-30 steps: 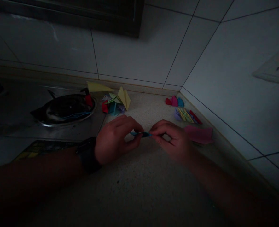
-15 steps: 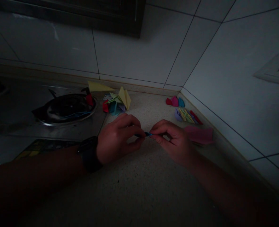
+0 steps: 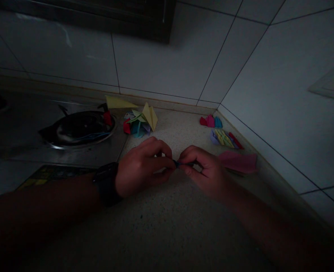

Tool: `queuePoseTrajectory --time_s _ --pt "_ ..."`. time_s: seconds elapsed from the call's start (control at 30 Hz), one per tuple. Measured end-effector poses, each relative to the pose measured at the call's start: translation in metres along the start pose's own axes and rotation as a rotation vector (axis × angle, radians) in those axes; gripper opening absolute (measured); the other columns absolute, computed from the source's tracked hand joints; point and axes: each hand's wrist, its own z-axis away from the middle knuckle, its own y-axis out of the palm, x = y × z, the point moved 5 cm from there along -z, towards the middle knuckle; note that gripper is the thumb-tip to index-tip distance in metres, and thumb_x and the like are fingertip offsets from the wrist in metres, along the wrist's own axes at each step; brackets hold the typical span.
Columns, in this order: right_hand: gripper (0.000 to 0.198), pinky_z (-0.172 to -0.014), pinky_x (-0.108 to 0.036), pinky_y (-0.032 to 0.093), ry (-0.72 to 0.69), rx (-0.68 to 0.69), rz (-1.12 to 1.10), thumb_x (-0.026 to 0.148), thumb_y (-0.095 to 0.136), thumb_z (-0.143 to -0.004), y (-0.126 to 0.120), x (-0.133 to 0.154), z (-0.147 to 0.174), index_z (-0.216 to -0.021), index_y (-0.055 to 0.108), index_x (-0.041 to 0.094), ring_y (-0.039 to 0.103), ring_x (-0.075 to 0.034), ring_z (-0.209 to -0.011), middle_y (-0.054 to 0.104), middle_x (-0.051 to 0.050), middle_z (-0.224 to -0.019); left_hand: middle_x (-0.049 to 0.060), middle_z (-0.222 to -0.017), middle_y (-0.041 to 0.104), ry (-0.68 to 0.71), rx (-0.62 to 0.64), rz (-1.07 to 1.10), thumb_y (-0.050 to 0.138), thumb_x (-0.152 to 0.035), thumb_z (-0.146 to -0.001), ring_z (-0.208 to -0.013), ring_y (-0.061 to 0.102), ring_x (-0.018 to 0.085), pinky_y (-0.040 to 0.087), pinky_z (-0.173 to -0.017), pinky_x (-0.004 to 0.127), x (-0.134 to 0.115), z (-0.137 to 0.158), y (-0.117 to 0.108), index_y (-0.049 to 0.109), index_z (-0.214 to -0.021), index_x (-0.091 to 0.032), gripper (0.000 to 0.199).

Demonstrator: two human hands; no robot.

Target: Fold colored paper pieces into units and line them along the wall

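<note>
Between my two hands is a small, dark blue folded paper piece [image 3: 178, 164], mostly covered by fingers. My left hand [image 3: 146, 161], with a dark watch at the wrist, pinches its left end between thumb and fingertips. From the other side my right hand [image 3: 203, 166] pinches the right end, and the fingertips of both hands nearly meet. Dim light hides the exact folds. Just right of my right hand lies a flat pink paper sheet [image 3: 239, 161] on the speckled counter [image 3: 155, 226].
Folded paper figures [image 3: 140, 121] in yellow, green, red and teal sit behind my left hand. Small colourful paper pieces [image 3: 225, 138] line the right wall, with red, pink and blue ones [image 3: 210, 121] in the corner. A gas burner [image 3: 82, 128] stands at left.
My hands have shifted slightly right with the blue paper piece. Less bright blue shows between the fingertips, and a dark part now shows inside my right hand's grip.
</note>
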Motion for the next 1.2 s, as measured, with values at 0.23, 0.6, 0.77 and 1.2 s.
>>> queuePoseTrajectory --time_s 0.23,0.6,0.77,1.2 --pt "0.01 -0.071 -0.03 0.046 -0.017 0.032 0.015 0.011 0.059 -0.087 0.001 0.003 0.0 -0.09 0.055 0.02 0.058 -0.014 -0.082 0.058 -0.002 -0.088 0.005 -0.088 0.063 0.03 0.001 -0.013 0.065 -0.018 -0.083 -0.078 0.054 0.015 0.044 -0.068 0.029 -0.002 0.001 -0.001 0.07 -0.082 -0.018 0.006" --pt "0.006 -0.068 -0.028 0.046 0.13 -0.01 -0.061 0.018 0.059 -0.09 -0.01 -0.011 0.002 -0.095 0.06 0.021 0.057 -0.013 -0.079 0.059 -0.002 -0.087 0.006 -0.1 0.06 -0.163 0.036 0.045 0.066 -0.022 -0.081 -0.092 0.056 0.018 0.047 -0.078 0.033 0.007 0.002 0.0 0.061 -0.094 -0.017 0.015" --pt "0.009 -0.073 -0.028 0.048 0.177 -0.102 -0.146 0.017 0.062 -0.088 -0.018 -0.019 0.003 -0.095 0.061 0.021 0.059 -0.013 -0.084 0.06 -0.001 -0.09 0.002 -0.09 0.061 -0.288 0.138 0.036 0.068 -0.023 -0.079 -0.084 0.056 0.017 0.046 -0.071 0.03 0.018 0.004 0.009 0.057 -0.094 -0.018 0.019" --pt "0.012 -0.073 -0.027 0.049 0.158 -0.133 -0.113 0.014 0.06 -0.088 -0.024 -0.028 0.004 -0.097 0.062 0.022 0.059 -0.013 -0.085 0.06 -0.002 -0.091 0.0 -0.08 0.061 -0.452 0.194 0.043 0.063 -0.02 -0.08 -0.073 0.056 0.014 0.041 -0.064 0.026 0.033 0.007 0.015 0.064 -0.086 -0.021 0.006"
